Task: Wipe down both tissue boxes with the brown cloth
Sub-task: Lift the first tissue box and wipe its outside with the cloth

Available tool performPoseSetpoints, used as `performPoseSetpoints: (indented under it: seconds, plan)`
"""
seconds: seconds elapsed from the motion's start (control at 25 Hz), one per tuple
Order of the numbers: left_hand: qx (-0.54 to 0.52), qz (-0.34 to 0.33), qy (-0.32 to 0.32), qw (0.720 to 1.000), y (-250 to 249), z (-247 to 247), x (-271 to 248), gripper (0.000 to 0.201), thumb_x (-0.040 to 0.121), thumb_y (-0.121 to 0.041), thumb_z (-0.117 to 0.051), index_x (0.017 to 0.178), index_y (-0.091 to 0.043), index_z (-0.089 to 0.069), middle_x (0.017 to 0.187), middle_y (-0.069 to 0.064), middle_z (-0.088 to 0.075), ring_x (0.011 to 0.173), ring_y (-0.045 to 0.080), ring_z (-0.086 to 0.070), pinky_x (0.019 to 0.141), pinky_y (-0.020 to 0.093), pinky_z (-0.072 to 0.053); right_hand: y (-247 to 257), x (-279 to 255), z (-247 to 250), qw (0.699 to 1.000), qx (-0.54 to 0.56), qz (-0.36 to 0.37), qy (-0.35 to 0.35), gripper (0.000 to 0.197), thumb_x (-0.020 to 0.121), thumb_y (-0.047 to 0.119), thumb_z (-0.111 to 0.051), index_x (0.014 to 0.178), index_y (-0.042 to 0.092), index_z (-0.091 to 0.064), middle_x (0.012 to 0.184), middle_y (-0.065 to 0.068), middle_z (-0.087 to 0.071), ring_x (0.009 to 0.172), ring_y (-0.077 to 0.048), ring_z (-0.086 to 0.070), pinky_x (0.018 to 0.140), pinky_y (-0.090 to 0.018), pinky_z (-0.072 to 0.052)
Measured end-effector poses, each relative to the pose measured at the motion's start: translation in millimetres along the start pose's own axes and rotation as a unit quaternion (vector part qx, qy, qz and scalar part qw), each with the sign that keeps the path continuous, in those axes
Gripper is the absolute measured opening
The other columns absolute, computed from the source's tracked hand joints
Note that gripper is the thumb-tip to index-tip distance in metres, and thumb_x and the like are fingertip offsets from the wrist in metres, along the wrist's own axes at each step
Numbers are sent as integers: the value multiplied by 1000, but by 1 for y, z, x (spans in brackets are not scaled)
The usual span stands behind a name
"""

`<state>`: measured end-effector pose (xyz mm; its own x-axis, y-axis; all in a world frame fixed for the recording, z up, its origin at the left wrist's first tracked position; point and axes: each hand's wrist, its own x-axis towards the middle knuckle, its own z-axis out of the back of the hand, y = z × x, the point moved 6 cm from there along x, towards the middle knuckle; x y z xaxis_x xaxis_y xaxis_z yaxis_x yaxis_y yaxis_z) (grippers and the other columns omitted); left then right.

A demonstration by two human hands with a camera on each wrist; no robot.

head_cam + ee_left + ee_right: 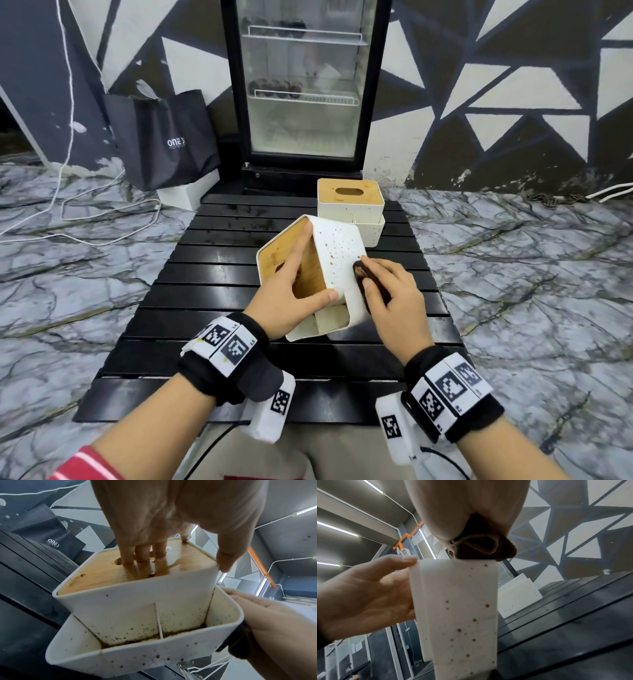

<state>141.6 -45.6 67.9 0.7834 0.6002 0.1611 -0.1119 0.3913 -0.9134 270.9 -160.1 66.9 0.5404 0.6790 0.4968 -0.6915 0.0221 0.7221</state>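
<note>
A white tissue box (337,260) with a wooden lid and brown spots is tilted up over the black slatted table (212,274). My left hand (291,291) grips it, fingers hooked into the lid's slot (123,561) and thumb on the white edge. My right hand (390,291) holds the bunched brown cloth (368,284) against the box's spotted side (462,608); the cloth (481,547) sits at that side's far end. The second tissue box (349,205) stands upright behind, untouched.
A glass-door fridge (301,85) stands just beyond the table's far edge, a black paper bag (164,137) to its left. White cables (68,212) run over the marble-pattern floor on the left.
</note>
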Motion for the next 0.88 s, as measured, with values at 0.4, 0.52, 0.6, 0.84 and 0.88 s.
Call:
performPoseSetpoints:
  seconds: [0.4, 0.52, 0.6, 0.84, 0.88]
  plan:
    - [31, -2, 43, 999, -6, -2, 13, 100, 79, -34, -73, 145, -50, 1, 147, -21, -31, 136, 0, -31, 109, 17, -26, 6, 4, -1, 999, 19, 33, -7, 35, 85, 22, -50, 120, 22, -58, 115, 11, -47, 112, -16, -47, 100, -20, -34]
    - [36, -9, 54, 998, -6, -3, 14, 104, 69, -50, -72, 144, -52, 0, 147, -22, -33, 135, -1, -32, 113, 25, -28, 3, 0, 3, 999, 19, 23, -21, 34, 86, 24, -50, 119, 27, -58, 109, 14, -50, 108, -16, -50, 97, -25, -40]
    - [39, -11, 57, 998, -7, -5, 15, 105, 65, -57, -70, 143, -54, 0, 147, -23, -33, 135, -1, -32, 114, 29, -29, 12, -6, 4, 998, 23, 48, -21, 31, 87, 27, -49, 116, 30, -58, 110, 14, -54, 109, -14, -51, 96, -25, -41]
    - [37, -17, 65, 997, -10, -7, 16, 104, 71, -48, -72, 146, -48, 1, 148, -21, -30, 135, -2, -31, 109, 12, -27, 17, 3, 1, 996, 46, 70, -20, 32, 86, 28, -48, 116, 29, -60, 110, 14, -55, 109, -18, -52, 98, -24, -39]
    - [35, -16, 63, 997, -9, -6, 16, 104, 70, -47, -71, 146, -48, 1, 148, -21, -31, 135, -2, -32, 107, 9, -27, 14, 1, 2, 997, 46, 63, -24, 32, 86, 29, -48, 116, 29, -60, 110, 14, -55, 109, -19, -52, 97, -26, -39]
